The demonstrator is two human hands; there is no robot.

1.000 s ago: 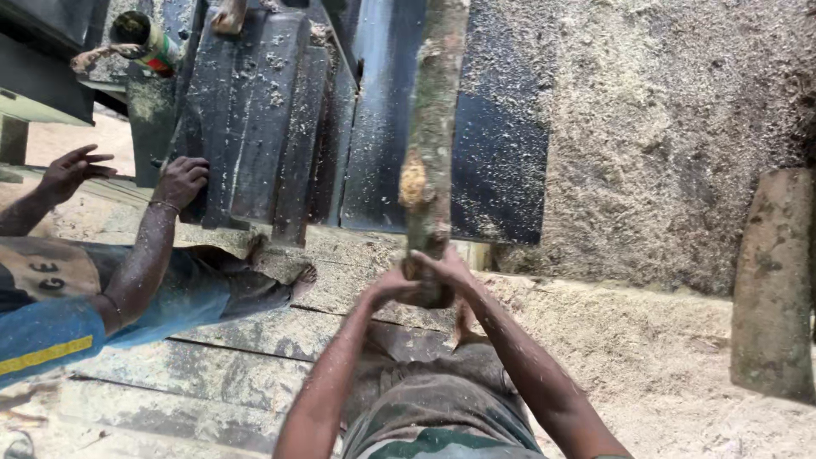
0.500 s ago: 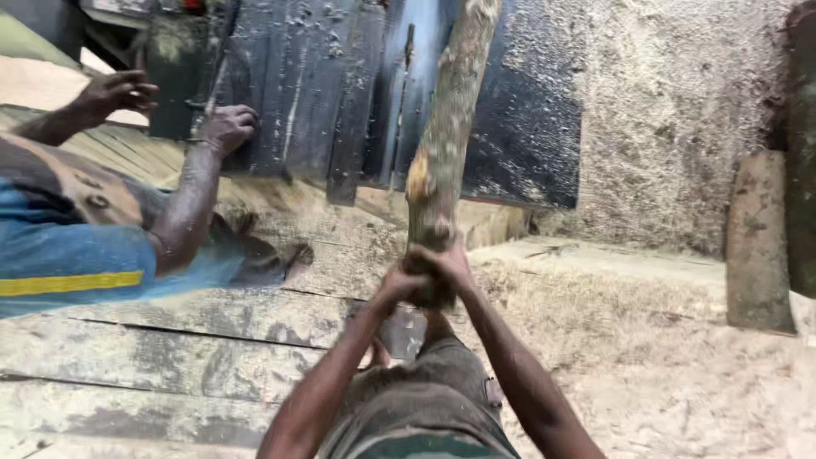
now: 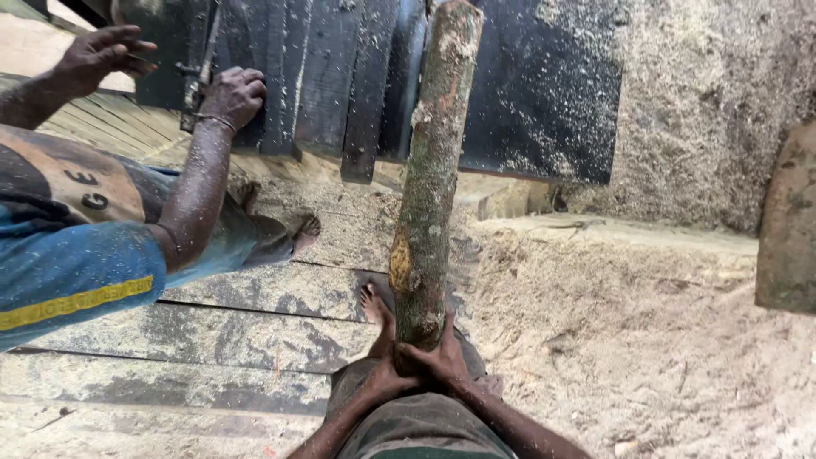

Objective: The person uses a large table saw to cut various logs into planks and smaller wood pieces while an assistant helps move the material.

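A long round log point(image 3: 429, 178) with rough grey-brown bark stretches away from me, its far end near a dark metal machine cover point(image 3: 357, 76). Both my hands clasp its near end in front of my body: my left hand point(image 3: 387, 374) on the left side, my right hand point(image 3: 442, 357) on the right, fingers wrapped under the butt. My bare foot point(image 3: 374, 306) stands on the planks just left of the log.
A co-worker in a blue shirt point(image 3: 76, 255) stands at left, one hand point(image 3: 234, 93) on the machine, the other hand point(image 3: 102, 55) raised. Wooden planks point(image 3: 212, 331) lie underfoot, sawdust point(image 3: 629, 323) piles at right, another log point(image 3: 786, 221) stands at the right edge.
The view has dropped and shifted; the log now points further from me, held lower. The co-worker's hands stay at the machine and appear nearer the top left.
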